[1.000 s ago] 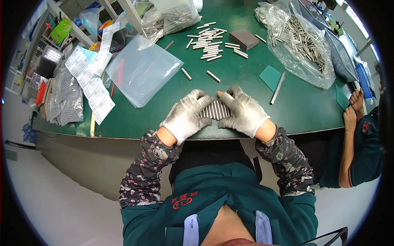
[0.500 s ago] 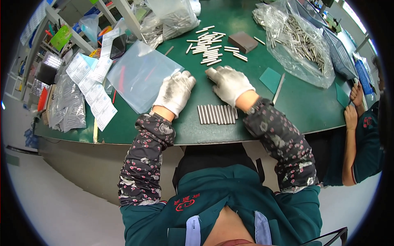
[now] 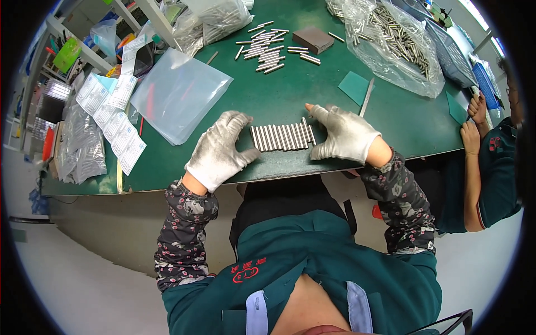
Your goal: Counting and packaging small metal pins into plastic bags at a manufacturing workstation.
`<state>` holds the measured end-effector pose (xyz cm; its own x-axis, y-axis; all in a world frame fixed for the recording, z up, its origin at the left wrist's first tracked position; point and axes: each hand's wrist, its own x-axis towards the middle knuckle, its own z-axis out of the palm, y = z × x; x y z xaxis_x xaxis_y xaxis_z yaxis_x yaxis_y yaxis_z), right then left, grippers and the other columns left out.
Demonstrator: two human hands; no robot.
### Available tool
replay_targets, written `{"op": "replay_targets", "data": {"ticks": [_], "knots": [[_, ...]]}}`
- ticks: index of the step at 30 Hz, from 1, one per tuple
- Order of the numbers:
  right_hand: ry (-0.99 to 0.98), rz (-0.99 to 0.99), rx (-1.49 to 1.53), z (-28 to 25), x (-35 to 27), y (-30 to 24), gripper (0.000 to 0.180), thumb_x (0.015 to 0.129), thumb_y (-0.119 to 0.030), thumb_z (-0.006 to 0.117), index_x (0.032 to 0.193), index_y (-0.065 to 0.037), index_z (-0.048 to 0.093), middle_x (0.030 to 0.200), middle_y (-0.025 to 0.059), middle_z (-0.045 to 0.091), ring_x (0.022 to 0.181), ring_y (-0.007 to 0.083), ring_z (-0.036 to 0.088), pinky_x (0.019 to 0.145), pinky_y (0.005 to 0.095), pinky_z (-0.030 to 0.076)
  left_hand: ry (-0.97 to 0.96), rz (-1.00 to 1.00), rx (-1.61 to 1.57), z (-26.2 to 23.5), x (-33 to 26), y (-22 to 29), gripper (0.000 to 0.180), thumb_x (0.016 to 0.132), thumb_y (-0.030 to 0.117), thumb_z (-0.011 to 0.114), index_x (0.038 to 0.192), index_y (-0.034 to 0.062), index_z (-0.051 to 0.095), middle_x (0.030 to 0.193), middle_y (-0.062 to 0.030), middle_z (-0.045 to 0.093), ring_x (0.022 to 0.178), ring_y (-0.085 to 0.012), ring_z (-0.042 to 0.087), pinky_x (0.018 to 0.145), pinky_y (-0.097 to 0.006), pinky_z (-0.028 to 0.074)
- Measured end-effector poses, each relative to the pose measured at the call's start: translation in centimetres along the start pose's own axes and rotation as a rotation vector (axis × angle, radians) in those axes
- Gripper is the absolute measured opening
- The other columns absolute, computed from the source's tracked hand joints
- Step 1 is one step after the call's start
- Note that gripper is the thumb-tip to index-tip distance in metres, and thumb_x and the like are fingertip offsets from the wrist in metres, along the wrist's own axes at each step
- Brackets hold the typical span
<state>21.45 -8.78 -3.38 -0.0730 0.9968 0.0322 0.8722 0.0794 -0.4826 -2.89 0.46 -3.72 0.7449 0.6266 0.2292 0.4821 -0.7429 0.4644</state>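
Note:
A tidy row of short metal rods lies side by side near the front edge of the green table. My left hand, in a grey-white glove, rests at the row's left end, fingers spread and touching the first rods. Gloved likewise, my right hand presses against the right end, index finger stretched out. Neither hand grips anything. Farther back lies a loose scatter of the same rods beside a dark block.
A clear plastic bag lies at the left, with paper slips beyond it. Bags full of rods sit at the back right. Green cards lie right of centre. Another person's arm is at the right edge.
Both hands came back from the far part of the table to the row near the edge and now bracket its two ends. The row lies a little more squared up.

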Motion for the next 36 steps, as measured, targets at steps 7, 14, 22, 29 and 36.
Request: {"op": "replay_targets", "data": {"ticks": [7, 14, 22, 29, 36], "knots": [[-0.063, -0.011, 0.045, 1.6, 0.9, 0.7, 0.067, 0.063, -0.032, 0.071, 0.121, -0.007, 0.049, 0.106, 0.0197, 0.053, 0.094, 0.0356, 0.057, 0.082, 0.0399, 0.047, -0.141, -0.045, 0.066, 1.0, 0.2, 0.4, 0.064, 0.057, 0.019, 0.079, 0.114, 0.0065, 0.054, 0.113, -0.0127, 0.05, 0.099, -0.0323, 0.054, 0.085, -0.038, 0.047], [-0.029, -0.073, 0.062, 1.7, 1.0, -0.7, 0.056, 0.059, -0.02, 0.076, 0.109, -0.005, 0.056, 0.106, 0.0188, 0.051, 0.091, 0.035, 0.058, 0.079, 0.04, 0.048, -0.115, -0.011, 0.138, 1.6, 1.3, 1.8, 0.06, 0.058, 0.021, 0.078, 0.113, 0.0086, 0.057, 0.111, -0.0113, 0.051, 0.096, -0.0291, 0.055, 0.081, -0.037, 0.048], [-0.018, -0.1, 0.072, 2.5, 0.6, -1.0, 0.046, 0.061, -0.02, 0.074, 0.1, -0.005, 0.054, 0.097, 0.0203, 0.051, 0.086, 0.038, 0.057, 0.074, 0.0427, 0.047, -0.165, 0.014, 0.113, 1.4, 1.2, 1.8, 0.057, 0.059, 0.022, 0.077, 0.111, 0.0077, 0.057, 0.108, -0.0135, 0.052, 0.097, -0.0322, 0.055, 0.081, -0.039, 0.047], [0.114, -0.015, -0.137, -2.1, 3.8, 0.6, 0.05, 0.072, -0.031, 0.066, 0.116, -0.01, 0.054, 0.109, 0.0131, 0.054, 0.098, 0.0321, 0.056, 0.081, 0.0392, 0.047, -0.124, -0.01, 0.198, -0.8, 4.6, 1.0, 0.052, 0.068, 0.026, 0.072, 0.113, 0.0064, 0.054, 0.11, -0.0128, 0.052, 0.098, -0.032, 0.055, 0.082, -0.039, 0.047], [0.139, 0.277, -0.349, -2.2, 11.6, 5.0, 0.02, 0.08, -0.017, 0.057, 0.096, -0.006, 0.063, 0.097, 0.0159, 0.063, 0.092, 0.0311, 0.061, 0.077, 0.0404, 0.05, -0.086, -0.152, 0.283, 1.6, 12.7, -1.1, 0.036, 0.074, 0.022, 0.066, 0.106, 0.0076, 0.058, 0.109, -0.0128, 0.055, 0.099, -0.0314, 0.056, 0.084, -0.039, 0.046]]}}
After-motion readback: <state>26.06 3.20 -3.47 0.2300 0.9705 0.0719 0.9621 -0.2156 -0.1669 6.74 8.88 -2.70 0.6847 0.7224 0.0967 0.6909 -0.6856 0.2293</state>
